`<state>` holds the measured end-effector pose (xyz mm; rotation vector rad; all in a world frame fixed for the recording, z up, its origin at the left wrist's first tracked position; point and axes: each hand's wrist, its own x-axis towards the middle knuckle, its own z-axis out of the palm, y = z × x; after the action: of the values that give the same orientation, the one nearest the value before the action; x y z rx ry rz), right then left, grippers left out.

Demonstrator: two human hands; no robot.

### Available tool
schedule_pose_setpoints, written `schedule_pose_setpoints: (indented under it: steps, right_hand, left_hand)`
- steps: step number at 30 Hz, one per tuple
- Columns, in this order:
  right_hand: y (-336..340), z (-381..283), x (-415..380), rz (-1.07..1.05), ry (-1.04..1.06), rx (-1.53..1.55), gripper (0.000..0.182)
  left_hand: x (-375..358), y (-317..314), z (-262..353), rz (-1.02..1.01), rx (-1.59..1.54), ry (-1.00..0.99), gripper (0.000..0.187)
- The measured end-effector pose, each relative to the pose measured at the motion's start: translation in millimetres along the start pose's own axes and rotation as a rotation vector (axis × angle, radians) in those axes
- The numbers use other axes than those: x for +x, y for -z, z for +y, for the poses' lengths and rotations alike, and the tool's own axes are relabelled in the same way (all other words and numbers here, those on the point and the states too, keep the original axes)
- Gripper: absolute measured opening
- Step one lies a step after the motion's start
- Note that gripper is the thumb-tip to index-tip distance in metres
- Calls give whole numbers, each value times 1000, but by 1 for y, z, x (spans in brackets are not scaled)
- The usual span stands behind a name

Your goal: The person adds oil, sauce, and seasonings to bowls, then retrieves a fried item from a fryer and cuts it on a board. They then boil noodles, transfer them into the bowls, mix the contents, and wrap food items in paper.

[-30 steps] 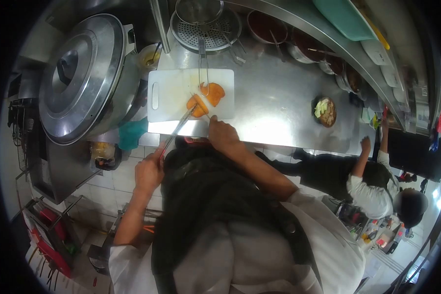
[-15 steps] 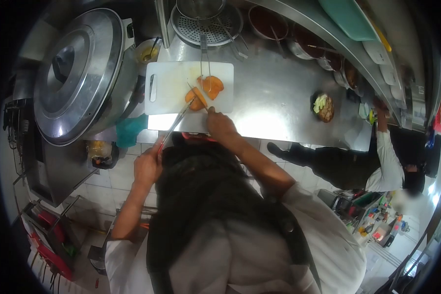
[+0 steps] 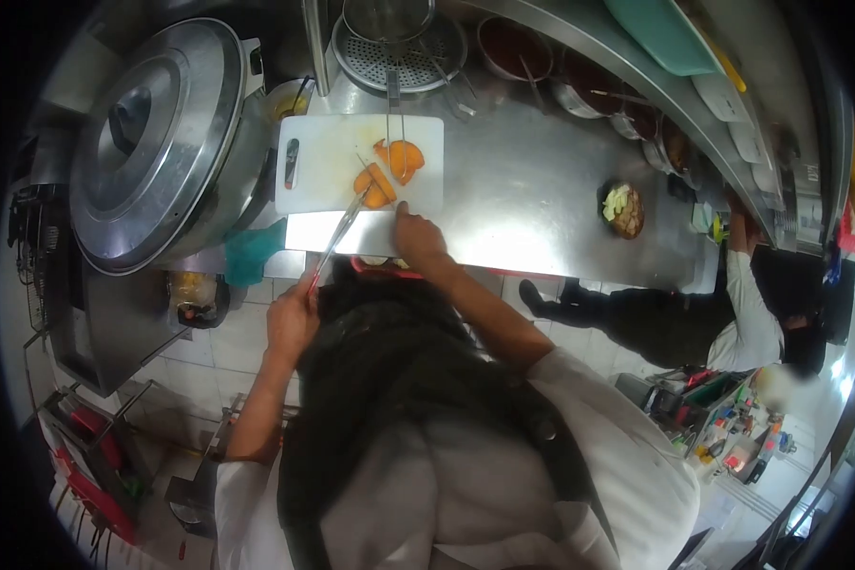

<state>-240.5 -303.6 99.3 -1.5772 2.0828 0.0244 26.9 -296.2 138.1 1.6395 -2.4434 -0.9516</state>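
Two orange food pieces (image 3: 388,171) lie on one white cutting board (image 3: 328,166). Left hand (image 3: 292,318) fingers wrap one pair of tongs (image 3: 337,242), long axis pointing far-right. Right hand (image 3: 416,237) grips a knife (image 3: 378,176).

Commercial kitchen. Stainless steel counter (image 3: 541,199), huge lidded pot (image 3: 152,142), perforated strainer pan (image 3: 399,47), row of sauce containers (image 3: 617,100) under a shelf, white cutting board (image 3: 323,171), tiled floor (image 3: 209,351).
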Motion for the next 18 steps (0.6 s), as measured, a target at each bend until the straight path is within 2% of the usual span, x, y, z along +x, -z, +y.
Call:
schedule_pose_setpoints:
  steps: [4, 11, 13, 18]
  right_hand:
    - [0, -1, 23, 76, 100, 30, 30]
    - [-9, 25, 6, 38, 79, 125, 30]
    - [-10, 23, 2, 95, 90, 144, 30]
    - [3, 0, -1, 58, 89, 92, 30]
  left_hand:
    - [-2, 5, 4, 5, 26, 18, 54]
    - [-4, -11, 6, 145, -27, -33, 56]
    - [-8, 4, 15, 106, -53, 57, 58]
    - [-7, 14, 8, 38, 74, 24, 60]
